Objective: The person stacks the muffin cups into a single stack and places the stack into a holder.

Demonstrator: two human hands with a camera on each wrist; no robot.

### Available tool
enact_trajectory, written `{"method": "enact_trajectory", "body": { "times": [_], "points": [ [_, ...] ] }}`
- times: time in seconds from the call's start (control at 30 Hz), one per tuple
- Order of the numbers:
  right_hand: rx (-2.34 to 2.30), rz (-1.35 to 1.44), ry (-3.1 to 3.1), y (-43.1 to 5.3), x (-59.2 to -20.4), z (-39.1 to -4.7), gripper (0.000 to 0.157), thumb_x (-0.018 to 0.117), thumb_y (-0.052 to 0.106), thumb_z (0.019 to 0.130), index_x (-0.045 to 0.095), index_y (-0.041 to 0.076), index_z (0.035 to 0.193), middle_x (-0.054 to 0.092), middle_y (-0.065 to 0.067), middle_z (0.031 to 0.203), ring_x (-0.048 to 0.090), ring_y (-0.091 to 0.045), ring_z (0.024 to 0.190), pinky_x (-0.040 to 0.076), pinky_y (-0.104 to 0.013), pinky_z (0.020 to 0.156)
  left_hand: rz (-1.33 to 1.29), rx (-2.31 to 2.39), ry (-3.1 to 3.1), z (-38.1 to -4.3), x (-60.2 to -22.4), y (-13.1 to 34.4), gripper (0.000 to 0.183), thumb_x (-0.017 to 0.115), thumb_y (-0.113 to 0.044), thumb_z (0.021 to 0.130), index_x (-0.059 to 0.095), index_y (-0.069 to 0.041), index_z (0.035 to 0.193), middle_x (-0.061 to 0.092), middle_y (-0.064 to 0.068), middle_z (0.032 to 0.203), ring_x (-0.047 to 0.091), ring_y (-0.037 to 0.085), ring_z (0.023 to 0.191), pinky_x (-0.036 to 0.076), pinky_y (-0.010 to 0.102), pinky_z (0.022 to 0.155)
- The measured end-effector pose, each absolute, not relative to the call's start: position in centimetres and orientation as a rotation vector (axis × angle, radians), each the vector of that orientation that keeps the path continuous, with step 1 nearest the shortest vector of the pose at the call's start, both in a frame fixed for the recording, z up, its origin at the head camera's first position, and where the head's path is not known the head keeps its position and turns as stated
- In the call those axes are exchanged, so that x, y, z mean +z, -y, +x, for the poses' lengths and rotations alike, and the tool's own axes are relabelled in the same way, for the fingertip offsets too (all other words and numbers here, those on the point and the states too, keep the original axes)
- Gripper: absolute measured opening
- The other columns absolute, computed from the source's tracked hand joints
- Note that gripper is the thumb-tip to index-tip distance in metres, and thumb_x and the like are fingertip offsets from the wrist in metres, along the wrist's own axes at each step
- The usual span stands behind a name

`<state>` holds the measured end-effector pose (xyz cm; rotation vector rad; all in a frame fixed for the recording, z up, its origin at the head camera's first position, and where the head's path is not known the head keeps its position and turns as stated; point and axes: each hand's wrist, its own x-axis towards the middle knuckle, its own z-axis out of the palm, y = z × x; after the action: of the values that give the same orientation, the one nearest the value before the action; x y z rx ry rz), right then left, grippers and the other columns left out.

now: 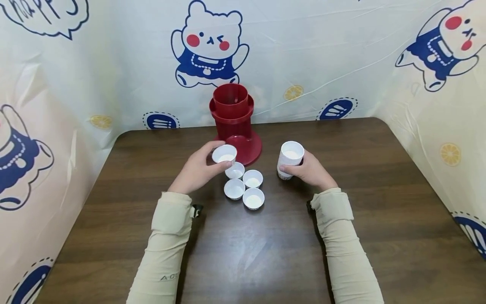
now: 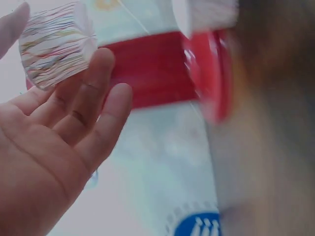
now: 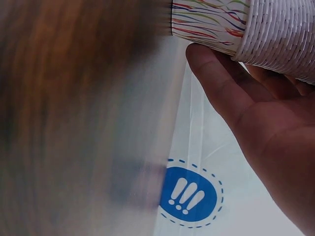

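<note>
My left hand (image 1: pixel 198 169) grips a single white paper cup (image 1: pixel 224 153) between thumb and fingers, above the back of a small cluster of cups. Coloured wavy lines run round this paper cup (image 2: pixel 56 44) in the left wrist view. A tall nested stack of paper cups (image 1: pixel 290 154) is held by my right hand (image 1: pixel 313 171), right of the cluster. The stack's lowest cup (image 3: pixel 210 22) shows the same lines, with many ribbed rims above it. Several separate cups (image 1: pixel 253 199) stand mouth up on the table between the hands.
A red cup holder (image 1: pixel 231 114) with a round base stands at the table's back, just beyond my left hand. The brown wooden table (image 1: pixel 243 261) ends at a patterned curtain (image 1: pixel 315 50) behind it, with more curtain at both sides.
</note>
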<state>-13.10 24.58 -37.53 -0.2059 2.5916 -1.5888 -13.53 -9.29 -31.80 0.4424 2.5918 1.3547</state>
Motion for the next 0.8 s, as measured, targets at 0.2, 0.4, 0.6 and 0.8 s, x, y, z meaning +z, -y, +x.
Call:
{"method": "enact_trajectory", "body": {
  "times": [0.2, 0.4, 0.6, 0.8],
  "points": [
    [-1.562, -0.212, -2.606, -24.8, -37.6, -13.2, 0.061, 0.083, 0.02, 0.084, 0.053, -0.002, 0.132, 0.063, -0.018, 0.118, 0.058, -0.032, 0.107, 0.045, -0.047, 0.097, 0.599, 1.455, -2.548, -14.5, -30.2, 5.1, 0.07, 0.078, -0.035, 0.088, 0.047, -0.017, 0.148, 0.053, 0.004, 0.139, 0.049, 0.023, 0.124, 0.048, 0.043, 0.1],
    [-1.593, -0.247, -2.597, -24.8, -37.8, -13.4, 0.06, 0.084, 0.018, 0.083, 0.055, -0.002, 0.13, 0.064, -0.018, 0.115, 0.059, -0.031, 0.104, 0.046, -0.045, 0.095, 0.662, 1.567, -2.493, -15.5, -29.8, 1.3, 0.063, 0.079, -0.03, 0.089, 0.052, -0.014, 0.143, 0.059, 0.003, 0.127, 0.056, 0.021, 0.107, 0.051, 0.036, 0.089],
    [-1.634, -0.292, -2.569, -24.9, -37.8, -13.5, 0.062, 0.083, 0.016, 0.083, 0.053, -0.001, 0.134, 0.063, -0.017, 0.118, 0.058, -0.03, 0.106, 0.044, -0.045, 0.097, 0.735, 1.569, -2.442, -16.1, -30.1, -1.7, 0.063, 0.079, -0.031, 0.089, 0.052, -0.013, 0.143, 0.061, 0.004, 0.125, 0.061, 0.018, 0.104, 0.053, 0.032, 0.086],
    [-1.631, -0.309, -2.572, -25.0, -37.9, -13.6, 0.063, 0.083, 0.017, 0.084, 0.052, 0.0, 0.136, 0.062, -0.017, 0.12, 0.058, -0.031, 0.106, 0.044, -0.046, 0.097, 0.736, 1.481, -2.472, -16.3, -30.5, -3.4, 0.063, 0.077, -0.033, 0.09, 0.051, -0.016, 0.145, 0.06, 0.002, 0.132, 0.059, 0.016, 0.113, 0.05, 0.03, 0.093]
  ]
}}
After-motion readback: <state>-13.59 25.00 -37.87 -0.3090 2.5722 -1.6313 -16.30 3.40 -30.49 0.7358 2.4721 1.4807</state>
